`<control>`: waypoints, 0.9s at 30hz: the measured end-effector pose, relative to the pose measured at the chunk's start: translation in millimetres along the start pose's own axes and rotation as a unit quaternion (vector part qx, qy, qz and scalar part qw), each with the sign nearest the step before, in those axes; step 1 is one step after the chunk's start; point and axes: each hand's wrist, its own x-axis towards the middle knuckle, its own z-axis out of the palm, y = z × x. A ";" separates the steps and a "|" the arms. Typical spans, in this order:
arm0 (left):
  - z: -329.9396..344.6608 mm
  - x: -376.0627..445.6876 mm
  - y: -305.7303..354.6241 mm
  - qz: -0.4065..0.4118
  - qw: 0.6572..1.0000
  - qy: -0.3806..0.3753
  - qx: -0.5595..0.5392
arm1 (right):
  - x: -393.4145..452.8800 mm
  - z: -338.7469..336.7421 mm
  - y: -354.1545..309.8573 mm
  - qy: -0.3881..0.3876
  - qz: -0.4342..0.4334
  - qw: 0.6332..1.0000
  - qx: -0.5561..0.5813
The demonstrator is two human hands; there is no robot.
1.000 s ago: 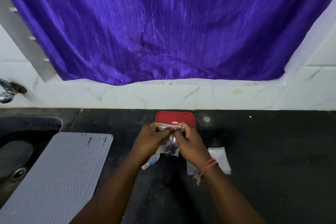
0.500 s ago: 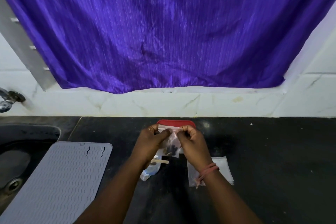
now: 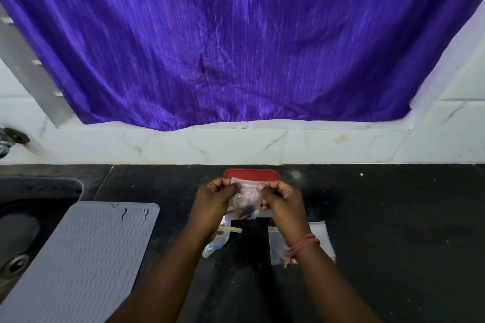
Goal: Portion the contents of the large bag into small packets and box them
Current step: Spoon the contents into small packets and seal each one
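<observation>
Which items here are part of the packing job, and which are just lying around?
In use: small packet pinched by left hand and right hand; red box lid; large bag; wooden stick; empty packets.

Idle: grey mat; sink; tap; purple curtain.

Your left hand (image 3: 214, 200) and right hand (image 3: 282, 198) raised side by side, fingers curled, pinching small packet (image 3: 245, 198) top corners; forearms converging.

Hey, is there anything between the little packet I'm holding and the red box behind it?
Nothing visible. Both hands, left and right, pinch the small packet right in front of the red box, whose red lid looks closed.
</observation>
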 end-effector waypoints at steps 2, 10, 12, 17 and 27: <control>0.5 -0.3 -0.3 -0.002 1.000 -0.002 0.001 | -0.3 -1.0 1.6 0.000 0.007 1.000 -0.006; 8.7 -3.9 -1.4 -0.012 1.000 -0.003 -0.020 | 2.7 -3.1 4.3 0.022 0.002 1.000 -0.002; 10.6 -3.9 -0.8 -0.008 1.000 -0.001 -0.020 | 1.4 -3.5 5.4 0.019 0.001 1.000 0.018; 14.9 -4.8 -5.0 -0.005 1.000 -0.018 -0.017 | -9.1 -7.2 8.5 -0.030 0.013 0.999 0.039; 53.2 -13.7 -42.4 -0.121 0.987 -0.108 0.001 | -20.5 -47.2 33.7 0.049 0.080 0.993 0.070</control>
